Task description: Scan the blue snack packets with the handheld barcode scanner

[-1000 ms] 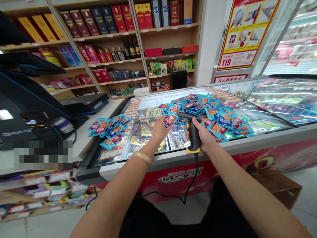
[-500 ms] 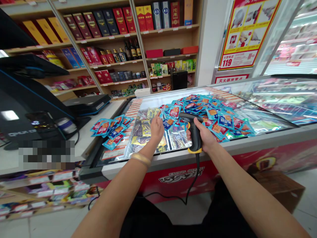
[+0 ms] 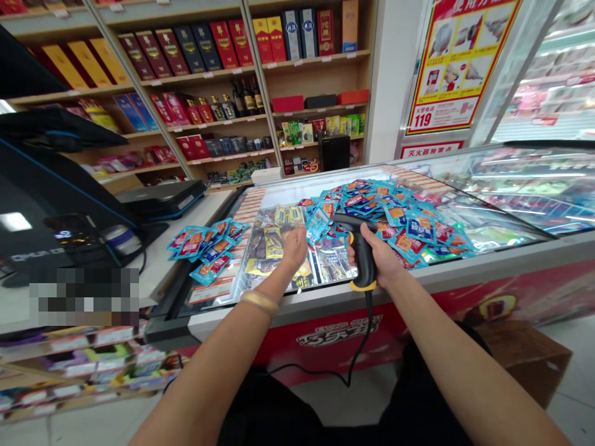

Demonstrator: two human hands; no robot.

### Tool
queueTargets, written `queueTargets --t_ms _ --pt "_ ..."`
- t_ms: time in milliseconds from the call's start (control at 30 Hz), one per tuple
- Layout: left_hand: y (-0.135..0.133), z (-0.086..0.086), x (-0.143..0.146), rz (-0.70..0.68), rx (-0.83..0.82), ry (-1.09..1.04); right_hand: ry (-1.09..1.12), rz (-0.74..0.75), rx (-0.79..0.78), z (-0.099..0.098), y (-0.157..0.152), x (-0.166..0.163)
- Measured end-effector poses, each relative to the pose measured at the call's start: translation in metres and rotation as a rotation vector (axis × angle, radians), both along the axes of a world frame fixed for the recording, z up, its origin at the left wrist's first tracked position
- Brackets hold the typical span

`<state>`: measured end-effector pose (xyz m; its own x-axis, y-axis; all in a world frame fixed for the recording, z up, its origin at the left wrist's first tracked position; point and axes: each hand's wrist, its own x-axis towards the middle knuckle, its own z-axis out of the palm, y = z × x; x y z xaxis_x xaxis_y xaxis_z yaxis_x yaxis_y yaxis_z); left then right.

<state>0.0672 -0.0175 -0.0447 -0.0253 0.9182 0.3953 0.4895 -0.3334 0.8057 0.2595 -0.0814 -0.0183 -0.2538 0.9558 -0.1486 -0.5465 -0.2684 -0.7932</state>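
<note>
My right hand [image 3: 381,257] is wrapped round the grip of a black and yellow barcode scanner [image 3: 365,260], whose head points left and whose cord hangs down the front of the freezer. Just left of the scanner head, my left hand [image 3: 295,246] is closed on the edge of a blue snack packet [image 3: 318,224], its pale printed side showing. Behind both hands lies a large pile of blue and red snack packets [image 3: 395,214] on the glass lid. A smaller group of the same packets [image 3: 204,243] rests at the left end of the freezer.
The chest freezer [image 3: 218,319] spans the space before me, with wrapped goods under its glass. To the left, a counter holds a black checkout machine [image 3: 56,204] and a flat black device [image 3: 162,197]. Shelves of boxes and bottles stand behind. A brown box [image 3: 525,359] sits on the floor at right.
My left hand has gone from an extended finger at the pile's edge to a closed grip, and a packet now shows its pale side beside the scanner head. The scanner has barely moved.
</note>
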Motion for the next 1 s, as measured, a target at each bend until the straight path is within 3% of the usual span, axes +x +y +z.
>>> queueTargets --t_ms 167,500,600,667,800,1000 --pt "-0.004 0.006 0.003 -0.066 -0.123 -0.047 -0.02 0.021 0.034 -0.002 0.001 0.001" --pt "-0.002 0.003 0.004 -0.06 -0.129 -0.067 -0.038 0.03 0.042 0.0 -0.002 0.0" --pt "-0.005 0.004 0.005 -0.009 -0.065 -0.025 -0.035 0.036 0.011 0.002 -0.001 0.0" --pt "-0.007 0.008 0.0 0.04 0.076 0.051 -0.022 0.037 -0.005 0.003 -0.001 -0.002" --pt "-0.012 0.022 -0.036 0.137 0.358 0.232 0.028 0.061 -0.019 0.004 0.002 -0.02" --pt "-0.032 0.042 -0.142 0.351 0.401 0.522 0.06 0.177 -0.08 0.017 0.008 -0.08"
